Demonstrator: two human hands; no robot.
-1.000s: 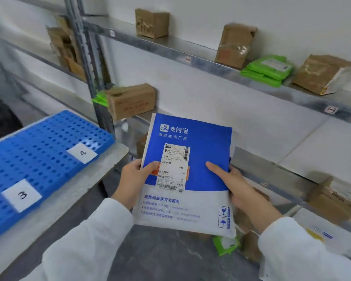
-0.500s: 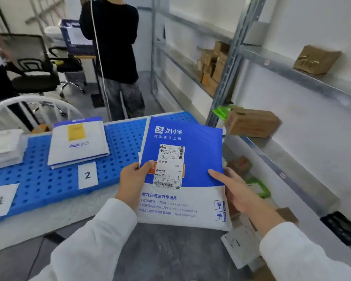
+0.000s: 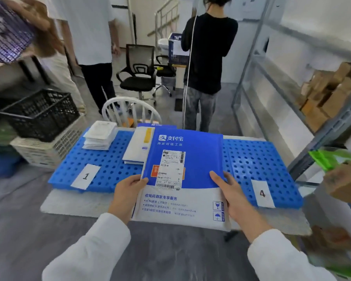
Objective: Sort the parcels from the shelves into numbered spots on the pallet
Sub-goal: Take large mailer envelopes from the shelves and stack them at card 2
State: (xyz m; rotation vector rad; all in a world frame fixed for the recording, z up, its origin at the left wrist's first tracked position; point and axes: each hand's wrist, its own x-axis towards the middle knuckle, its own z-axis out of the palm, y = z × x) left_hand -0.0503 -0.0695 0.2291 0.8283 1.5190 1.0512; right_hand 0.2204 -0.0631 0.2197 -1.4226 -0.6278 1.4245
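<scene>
A blue-and-white parcel (image 3: 182, 175) is held in both hands in front of the blue pallet (image 3: 251, 159), its printed face and shipping label turned toward the camera. The left hand (image 3: 128, 191) is closed on the parcel's left edge, the thumb laid on the front and the fingers hidden behind. The right hand (image 3: 231, 195) is closed on the right edge in the same way, with the thumb pressed on the blue field. Each grip is thus taken up by the parcel, which spans the gap between them.

The parcel is seen over the middle of the pallet's near edge, between the paper label marked 1 (image 3: 86, 176) toward the near left corner and the label marked 4 (image 3: 262, 193) toward the near right corner. Whether it touches the pallet cannot be told. Its white lower edge is seen against the pale slab under the pallet.

Behind the parcel's left side, a white mailer with a yellow stripe (image 3: 138, 147) is laid on the pallet. A stack of white packets (image 3: 99, 136) is set at the far left corner. Metal shelving (image 3: 272, 110) with cardboard boxes (image 3: 328, 92) is seen at the right.
</scene>
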